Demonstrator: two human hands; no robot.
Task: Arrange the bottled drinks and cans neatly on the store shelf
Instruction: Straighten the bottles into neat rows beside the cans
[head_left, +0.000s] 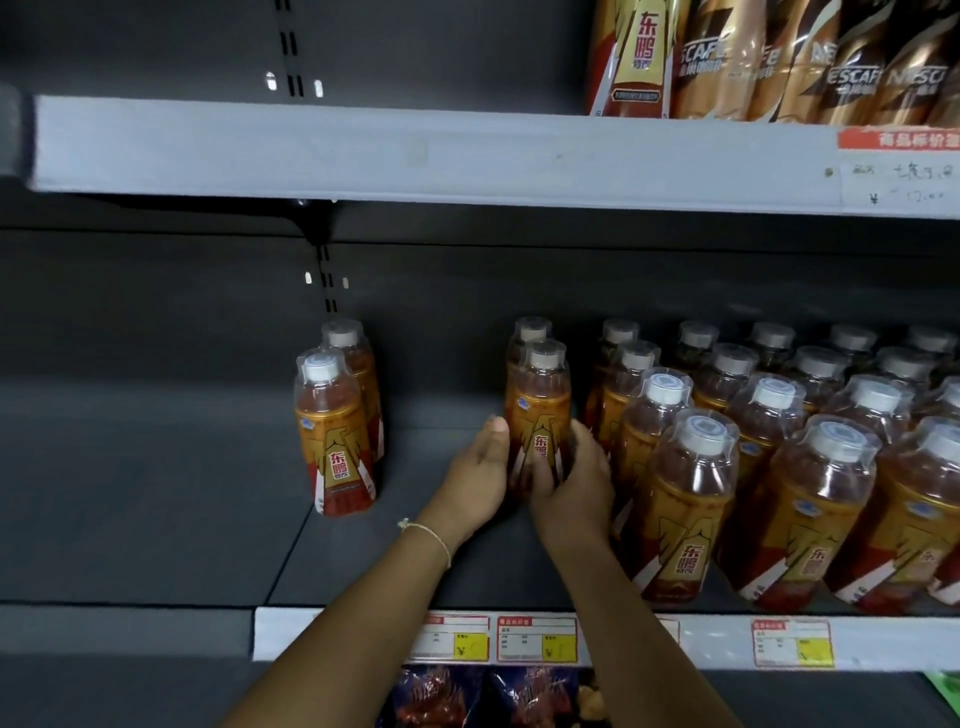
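Bottle (540, 410) upright on shelf (156, 493), between both hands; left hand (475, 480), right hand (574, 486) fingers wrapped round it

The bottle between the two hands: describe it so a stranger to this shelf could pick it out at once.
Start at the middle shelf, with its block of orange-labelled bottles packed on the right. Just left of that block stands a short column of two. The bottle is the front one, the only bottle cupped between the left hand and the right hand.
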